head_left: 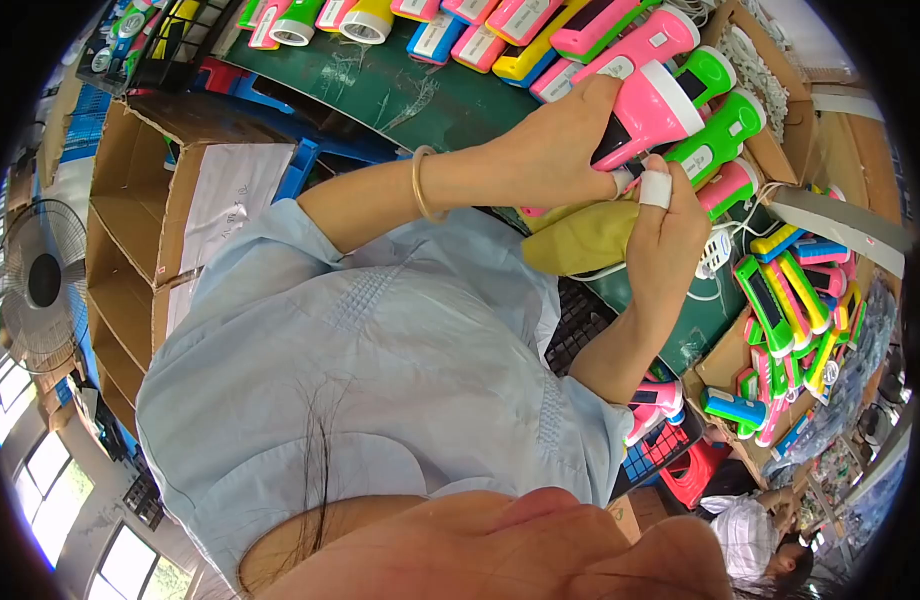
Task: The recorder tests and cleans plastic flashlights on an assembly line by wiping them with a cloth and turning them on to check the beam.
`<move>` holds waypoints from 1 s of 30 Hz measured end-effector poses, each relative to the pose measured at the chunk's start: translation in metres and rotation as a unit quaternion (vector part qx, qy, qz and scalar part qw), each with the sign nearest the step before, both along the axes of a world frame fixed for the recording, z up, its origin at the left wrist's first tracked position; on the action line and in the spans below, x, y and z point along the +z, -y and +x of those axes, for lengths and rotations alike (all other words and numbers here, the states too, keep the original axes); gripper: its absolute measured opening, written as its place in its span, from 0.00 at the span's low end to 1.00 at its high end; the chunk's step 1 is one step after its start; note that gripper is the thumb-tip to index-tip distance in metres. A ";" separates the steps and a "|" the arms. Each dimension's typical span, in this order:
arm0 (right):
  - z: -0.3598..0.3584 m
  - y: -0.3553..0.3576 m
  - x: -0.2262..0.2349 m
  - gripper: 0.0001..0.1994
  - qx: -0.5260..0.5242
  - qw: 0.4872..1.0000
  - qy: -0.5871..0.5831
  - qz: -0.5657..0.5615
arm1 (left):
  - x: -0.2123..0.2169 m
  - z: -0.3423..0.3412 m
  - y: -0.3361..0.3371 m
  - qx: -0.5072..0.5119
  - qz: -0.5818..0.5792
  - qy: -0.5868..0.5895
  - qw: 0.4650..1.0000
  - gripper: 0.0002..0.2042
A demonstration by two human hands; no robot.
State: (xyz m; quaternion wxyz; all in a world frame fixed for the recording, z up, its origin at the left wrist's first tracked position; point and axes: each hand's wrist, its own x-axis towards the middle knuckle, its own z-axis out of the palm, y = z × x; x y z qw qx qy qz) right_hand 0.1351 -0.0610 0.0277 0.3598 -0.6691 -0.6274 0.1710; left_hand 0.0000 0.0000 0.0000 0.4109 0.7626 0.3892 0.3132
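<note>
A pink flashlight [652, 118] with a white rim round its wide head is held above the green worktable. My left hand [560, 145], a bangle on its wrist, is closed round the flashlight's body. At the flashlight's lower edge, my right hand [668, 220] has its fingertips pinched together, with white tape round one finger. Whatever lies between those fingertips is too small to make out. Right beside the hands are green flashlights [720, 140]. Below the left hand lies a folded olive-yellow cloth [580, 240].
Several colourful flashlights [520, 20] line the far side of the green table [350, 90]. A white power strip [716, 252] with cables lies right of my right hand. Farther right, a carton [725, 365] overflows with flashlights. Small white parts fill another box [795, 130]. Another person [745, 540] is at lower right.
</note>
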 end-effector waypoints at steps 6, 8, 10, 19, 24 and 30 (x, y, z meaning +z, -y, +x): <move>0.007 -0.003 -0.005 0.10 0.026 0.999 0.038 0.009 | -0.007 0.007 -0.005 0.003 0.068 0.014 0.998 0.32; 0.002 -0.002 -0.011 0.09 -0.020 0.997 0.026 0.066 | -0.006 0.012 -0.001 0.032 0.042 0.004 0.999 0.33; 0.003 -0.002 -0.016 0.08 -0.029 0.997 0.024 0.060 | 0.001 0.016 0.006 0.031 0.003 0.000 1.000 0.33; 0.042 0.030 0.001 0.15 -0.176 0.917 -0.336 0.123 | 0.015 0.024 -0.042 0.034 -0.127 0.296 0.946 0.26; 0.029 0.013 -0.028 0.25 -0.158 0.809 -0.566 0.030 | 0.033 0.055 -0.045 -0.189 -0.191 0.222 0.937 0.31; 0.199 0.034 0.018 0.27 -0.432 0.819 -0.294 0.238 | -0.007 -0.088 -0.313 0.339 0.336 -0.145 0.867 0.33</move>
